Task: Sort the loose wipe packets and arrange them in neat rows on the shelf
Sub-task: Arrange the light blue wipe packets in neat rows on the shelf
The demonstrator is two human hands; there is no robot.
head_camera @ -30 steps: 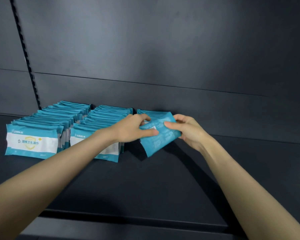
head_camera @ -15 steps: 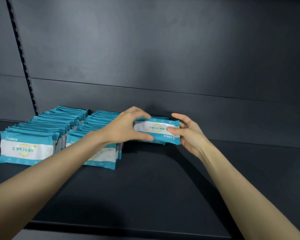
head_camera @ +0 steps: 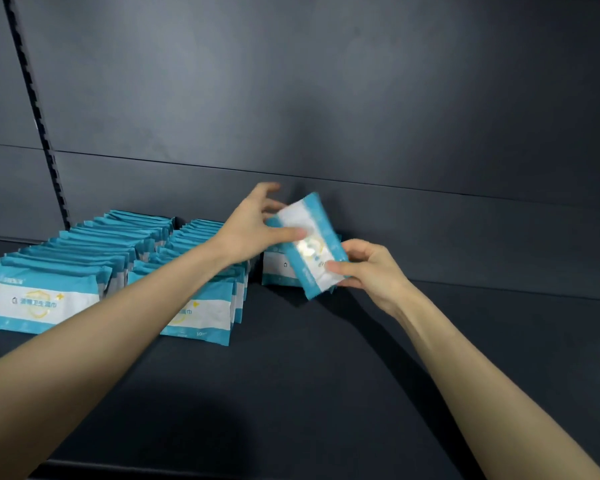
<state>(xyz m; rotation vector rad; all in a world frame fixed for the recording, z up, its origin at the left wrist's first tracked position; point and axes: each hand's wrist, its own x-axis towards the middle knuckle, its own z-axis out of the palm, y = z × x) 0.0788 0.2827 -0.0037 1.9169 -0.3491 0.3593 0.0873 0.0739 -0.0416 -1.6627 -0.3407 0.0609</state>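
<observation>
Teal packet (head_camera: 309, 244), tilted, hangs over the short third row (head_camera: 278, 271) near the shelf's (head_camera: 326, 375) back edge. Left hand (head_camera: 253, 230) pinches its top, right hand (head_camera: 371, 271) its lower end. I'd level it, label forward, then seat it flush.

full pkt rows (head_camera: 84, 251): 2 | short row (head_camera: 278, 271): 1 | held pkt (head_camera: 317, 223): 1

Single head-worn, wide-angle view, looking forward and down onto a dark shelf (head_camera: 326, 393).

The camera sits close. Both forearms enter from the bottom corners, and the left hand (head_camera: 250, 230) and right hand (head_camera: 371, 271) meet on a wipe packet (head_camera: 309, 244) near the frame's centre. The shelf's upright back panel (head_camera: 326, 98) fills the upper half.
</observation>
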